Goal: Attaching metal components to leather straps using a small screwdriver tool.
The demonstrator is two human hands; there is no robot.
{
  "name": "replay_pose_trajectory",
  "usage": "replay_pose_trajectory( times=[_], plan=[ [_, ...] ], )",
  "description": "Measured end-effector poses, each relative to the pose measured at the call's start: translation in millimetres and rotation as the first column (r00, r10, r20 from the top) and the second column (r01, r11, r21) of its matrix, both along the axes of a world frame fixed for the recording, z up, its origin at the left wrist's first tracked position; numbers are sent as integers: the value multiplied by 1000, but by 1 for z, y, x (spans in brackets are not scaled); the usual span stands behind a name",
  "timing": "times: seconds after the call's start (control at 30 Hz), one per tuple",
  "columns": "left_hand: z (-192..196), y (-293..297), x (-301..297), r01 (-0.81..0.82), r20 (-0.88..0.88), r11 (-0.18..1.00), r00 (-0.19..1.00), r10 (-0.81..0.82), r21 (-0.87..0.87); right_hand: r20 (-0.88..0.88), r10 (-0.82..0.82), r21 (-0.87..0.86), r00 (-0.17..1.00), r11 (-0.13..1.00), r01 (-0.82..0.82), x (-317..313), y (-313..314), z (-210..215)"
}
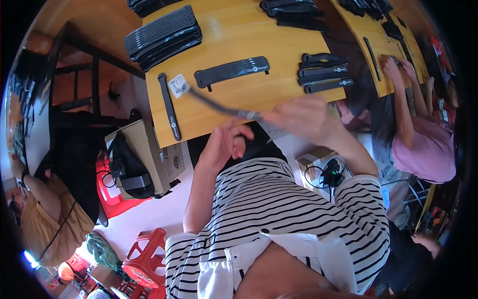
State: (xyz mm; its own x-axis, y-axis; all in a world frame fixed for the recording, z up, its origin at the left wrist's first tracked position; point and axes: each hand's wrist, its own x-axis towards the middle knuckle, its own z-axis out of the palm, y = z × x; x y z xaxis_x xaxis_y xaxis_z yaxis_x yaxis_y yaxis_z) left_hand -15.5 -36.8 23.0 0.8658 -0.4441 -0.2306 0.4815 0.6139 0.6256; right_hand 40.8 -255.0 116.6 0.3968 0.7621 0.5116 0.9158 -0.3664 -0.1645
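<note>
The right hand (298,117) pinches one end of a thin, flexible grey strap (214,103), motion-blurred, stretching over the smooth wooden table (224,40) and ending in a small white tag (178,85). The left hand (224,144) hangs half-curled below the table edge, holding nothing. Flat black straps (231,71) lie nearby, more in a ribbed stack (163,36).

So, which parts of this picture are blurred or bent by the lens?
Head view: the right hand and the thin strap it holds are smeared by motion; the wooden table edges curve toward the rim from fisheye distortion; the picture's corners are black; the flat black straps lying on the table stay sharp.
</note>
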Motion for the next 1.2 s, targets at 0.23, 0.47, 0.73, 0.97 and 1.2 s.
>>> replay_pose_trajectory(
  times=[0.23, 0.47, 0.73, 0.97, 1.2],
  plan=[
    [2, -17, 31, -377, 78, 895, 926, 370, 236, -607, -114, 206, 787, 933, 294, -9, -1, -56],
    [-4, -26, 34, -399, 170, 849, 917, 362, 345, -993, 118, 89, -7, 784, 614, -12, 5, -71],
    [-24, 13, 44, -426, 17, 875, 901, 434, 232, -992, 129, 96, 5, 707, 701, 5, -14, -100],
    [-29, 37, 63, -479, 11, 772, 852, 523, 418, -981, -72, 97, 179, 621, 778, 36, -9, -112],
    [-34, 32, 92, -497, 298, 480, 851, 432, 723, -966, -118, 136, 228, 517, 845, 73, -9, -147]
  ],
)
